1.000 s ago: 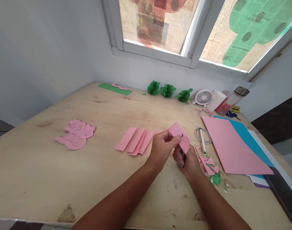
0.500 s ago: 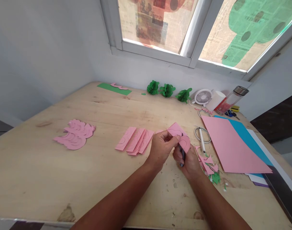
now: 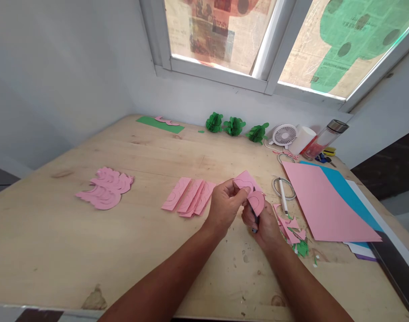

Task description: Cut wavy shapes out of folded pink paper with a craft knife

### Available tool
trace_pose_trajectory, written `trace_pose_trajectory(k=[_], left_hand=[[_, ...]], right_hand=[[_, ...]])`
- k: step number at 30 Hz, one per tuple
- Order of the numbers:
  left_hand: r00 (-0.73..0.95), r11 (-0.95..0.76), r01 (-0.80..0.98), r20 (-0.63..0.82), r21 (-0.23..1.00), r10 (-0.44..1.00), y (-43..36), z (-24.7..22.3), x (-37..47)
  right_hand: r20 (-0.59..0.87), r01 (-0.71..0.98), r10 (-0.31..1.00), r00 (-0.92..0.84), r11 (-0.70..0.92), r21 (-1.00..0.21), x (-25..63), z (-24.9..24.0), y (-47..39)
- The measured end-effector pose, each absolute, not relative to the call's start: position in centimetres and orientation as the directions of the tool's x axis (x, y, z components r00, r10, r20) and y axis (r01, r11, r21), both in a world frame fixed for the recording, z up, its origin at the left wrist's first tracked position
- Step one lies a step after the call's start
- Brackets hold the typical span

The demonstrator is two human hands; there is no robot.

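Note:
Between thumb and fingers, my left hand (image 3: 226,203) pinches a pink paper piece (image 3: 246,180) with a drawn curved outline. Part of its edge is cut to a rounded shape that hangs toward my right hand. My right hand (image 3: 263,223) is closed around dark-handled scissors (image 3: 255,219), whose blades sit at the paper and are largely hidden behind it. Left of my hands lie several pink paper strips (image 3: 191,197) with pencilled curves. Farther left is a pile of cut, scalloped pink shapes (image 3: 107,188).
Pink and green scraps (image 3: 293,232) lie right of my hands, near a white pen (image 3: 283,197). Large pink sheets (image 3: 325,201) cover the right side. Green paper balls (image 3: 234,126), a small fan (image 3: 284,135) and a glass bottle (image 3: 327,138) stand along the wall.
The rounded cut part of the pink paper has turned and dropped slightly, and a thin sliver shows at its right edge. Both hands stay nearly in place.

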State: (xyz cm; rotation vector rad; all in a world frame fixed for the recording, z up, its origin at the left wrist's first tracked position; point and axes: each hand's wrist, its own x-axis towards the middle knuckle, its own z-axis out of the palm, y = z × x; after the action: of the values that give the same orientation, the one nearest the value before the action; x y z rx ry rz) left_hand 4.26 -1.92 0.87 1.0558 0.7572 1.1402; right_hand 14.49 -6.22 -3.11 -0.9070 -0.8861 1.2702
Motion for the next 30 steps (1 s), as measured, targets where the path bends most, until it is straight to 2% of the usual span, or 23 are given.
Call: trace_pose_trajectory(k=[15,30], left_hand=[[0.207,-0.129,-0.215,0.174,0.968,0.963,-2.26,0.55,4.21],[0.173,-0.199,-0.103,0.215,0.974,0.961,-2.67,0.71,4.22]], right_hand=[[0.024,-0.393,0.999,0.047,0.041,-0.919,14.51,-2.80,-6.19],[-0.021,-0.420,0.997,0.079,0.014,-0.908,14.22,-2.40,-6.23]])
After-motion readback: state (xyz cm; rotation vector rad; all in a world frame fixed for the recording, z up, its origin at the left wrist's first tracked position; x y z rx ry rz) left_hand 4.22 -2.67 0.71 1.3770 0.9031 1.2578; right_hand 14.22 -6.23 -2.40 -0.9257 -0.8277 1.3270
